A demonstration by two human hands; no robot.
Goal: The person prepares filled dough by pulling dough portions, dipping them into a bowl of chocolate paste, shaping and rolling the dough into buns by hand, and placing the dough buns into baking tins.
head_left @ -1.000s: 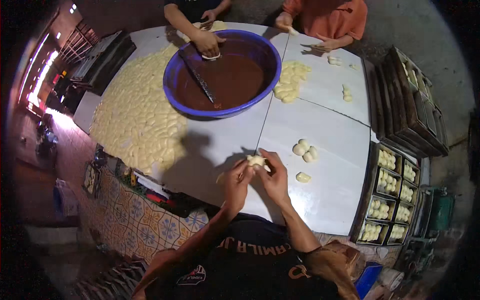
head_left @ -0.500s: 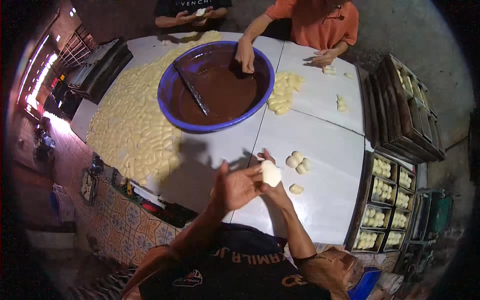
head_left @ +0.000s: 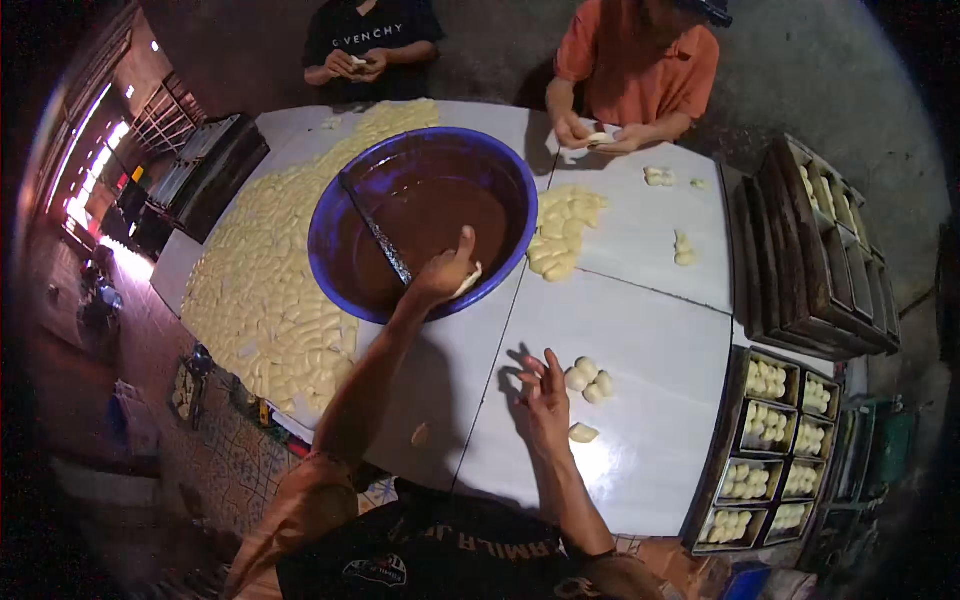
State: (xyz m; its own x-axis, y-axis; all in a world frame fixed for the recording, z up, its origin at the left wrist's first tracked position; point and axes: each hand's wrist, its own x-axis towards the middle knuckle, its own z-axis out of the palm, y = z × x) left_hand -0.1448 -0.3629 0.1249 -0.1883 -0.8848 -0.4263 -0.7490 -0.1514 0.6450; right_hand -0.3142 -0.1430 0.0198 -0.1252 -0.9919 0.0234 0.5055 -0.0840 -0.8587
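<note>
My left hand (head_left: pixel 440 277) reaches over the near rim of a blue basin (head_left: pixel 520 262) and holds a flattened piece of dough (head_left: pixel 467 281). Smooth brown filling (head_left: pixel 465 205) covers the basin's bottom, and a long dark flat stick (head_left: pixel 375 232) leans in it. Above the white table, my right hand (head_left: pixel 545 393) has its fingers apart and holds nothing. Beside it on the right sits a cluster of dough balls (head_left: pixel 590 380), with a single dough piece (head_left: pixel 583 433) nearer to me.
Many dough pieces (head_left: pixel 270 290) cover the table's left side; a smaller heap (head_left: pixel 563 230) lies right of the basin. Filled tins (head_left: pixel 745 480) stand at the right, below stacked tins (head_left: pixel 800 250). Across the table, two people (head_left: pixel 365 55) (head_left: pixel 640 75) handle dough.
My left hand has moved forward from beside my right hand to the basin, taking the dough along. My right hand has let go. The co-worker in orange has withdrawn a hand from the basin.
</note>
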